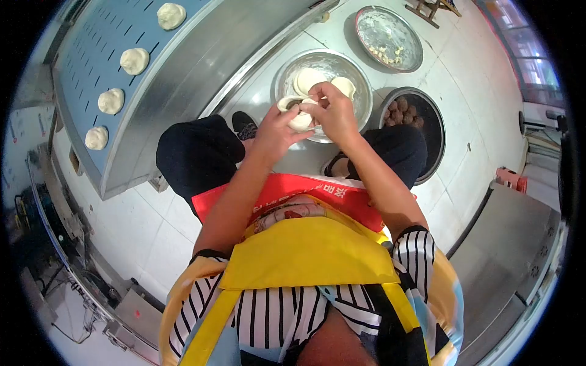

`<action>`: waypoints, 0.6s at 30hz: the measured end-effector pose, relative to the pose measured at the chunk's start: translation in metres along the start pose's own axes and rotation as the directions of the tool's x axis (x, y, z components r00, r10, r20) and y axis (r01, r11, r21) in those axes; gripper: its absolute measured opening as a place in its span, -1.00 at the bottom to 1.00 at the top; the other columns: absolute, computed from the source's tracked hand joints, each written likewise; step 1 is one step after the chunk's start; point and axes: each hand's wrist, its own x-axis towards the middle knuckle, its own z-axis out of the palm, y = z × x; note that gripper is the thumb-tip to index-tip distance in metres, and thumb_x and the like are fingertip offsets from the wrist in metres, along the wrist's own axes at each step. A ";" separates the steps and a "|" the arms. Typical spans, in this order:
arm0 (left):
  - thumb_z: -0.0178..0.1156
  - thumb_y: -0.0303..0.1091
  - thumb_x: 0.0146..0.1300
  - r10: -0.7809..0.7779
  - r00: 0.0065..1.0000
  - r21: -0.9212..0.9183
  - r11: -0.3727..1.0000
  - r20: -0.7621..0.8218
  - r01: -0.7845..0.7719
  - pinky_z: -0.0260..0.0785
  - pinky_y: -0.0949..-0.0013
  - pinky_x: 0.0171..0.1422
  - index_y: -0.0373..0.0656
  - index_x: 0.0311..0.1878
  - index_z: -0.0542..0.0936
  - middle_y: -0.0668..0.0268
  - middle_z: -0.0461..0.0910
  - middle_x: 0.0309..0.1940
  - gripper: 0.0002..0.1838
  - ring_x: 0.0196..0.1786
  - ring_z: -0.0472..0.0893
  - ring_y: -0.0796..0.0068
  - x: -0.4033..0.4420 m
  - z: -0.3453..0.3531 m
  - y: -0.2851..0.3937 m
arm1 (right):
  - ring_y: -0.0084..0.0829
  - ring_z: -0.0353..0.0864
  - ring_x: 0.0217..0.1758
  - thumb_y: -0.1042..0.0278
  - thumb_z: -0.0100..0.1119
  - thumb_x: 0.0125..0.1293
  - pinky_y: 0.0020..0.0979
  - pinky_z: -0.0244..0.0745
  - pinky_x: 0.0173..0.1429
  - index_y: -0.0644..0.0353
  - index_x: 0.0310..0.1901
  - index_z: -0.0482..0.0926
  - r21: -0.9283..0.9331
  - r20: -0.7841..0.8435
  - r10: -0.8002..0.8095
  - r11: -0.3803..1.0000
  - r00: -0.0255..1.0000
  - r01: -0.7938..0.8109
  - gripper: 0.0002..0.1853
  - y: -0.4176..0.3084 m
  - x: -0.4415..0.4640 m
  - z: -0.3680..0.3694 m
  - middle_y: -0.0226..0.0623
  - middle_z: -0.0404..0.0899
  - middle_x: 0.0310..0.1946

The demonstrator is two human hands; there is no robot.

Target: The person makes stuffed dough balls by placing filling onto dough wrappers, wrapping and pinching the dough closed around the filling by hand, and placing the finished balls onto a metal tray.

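Observation:
A white dough bun [300,122] is held between my two hands over a metal bowl [362,116]. Its top gapes at one side, and something dark shows inside. My left hand [276,131] cups the bun from the left and below, fingers curled round it. At the rim, the fingers of my right hand [334,113] pinch the dough edge. Inside the bowl, beyond my hands, lie a round dough piece [309,79] and another dough piece [344,87], partly overlapped by my right hand's side of the view.
Right of the bowl stands a dark basin [432,137] with several brown filling balls [403,113]. Farther back is a metal pan [406,36] with pale crumbs. Shaped buns [134,61] sit in a row on a blue slotted surface [91,58] at left, edged by a metal side [165,79].

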 end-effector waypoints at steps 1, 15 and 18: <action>0.07 -0.41 0.30 0.037 0.999 -0.006 0.999 -0.008 -0.037 0.52 -0.03 0.08 -0.20 0.21 0.35 0.13 0.46 0.05 -0.59 0.11 0.52 0.15 0.003 -0.002 -0.007 | -0.37 0.53 -0.48 0.46 0.37 0.04 -0.39 0.44 -0.34 0.32 -0.25 0.55 -0.092 0.044 -0.084 0.992 0.996 0.087 -0.75 0.002 0.000 0.001 -0.23 0.46 -0.39; 0.05 -0.40 0.26 0.056 0.994 0.430 0.898 0.094 -0.091 0.62 0.19 -0.06 -0.17 0.24 0.37 0.19 0.46 0.08 -0.55 0.02 0.56 0.27 -0.009 0.001 0.024 | -0.34 0.57 -0.32 0.49 0.31 0.08 -0.36 0.46 -0.25 0.22 -0.25 0.55 -0.284 0.221 -0.525 0.771 0.822 0.570 -0.81 0.004 0.000 -0.008 -0.21 0.53 -0.28; 0.02 -0.39 0.27 0.032 0.985 0.534 0.837 0.169 -0.118 0.62 0.26 -0.05 -0.19 0.27 0.35 0.17 0.44 0.11 -0.53 0.05 0.55 0.28 -0.014 0.004 0.030 | -0.43 0.56 -0.36 0.50 0.27 0.13 -0.39 0.47 -0.30 0.25 -0.28 0.53 -0.423 0.242 -0.514 0.708 0.823 0.566 -0.86 0.004 0.000 -0.008 -0.26 0.55 -0.32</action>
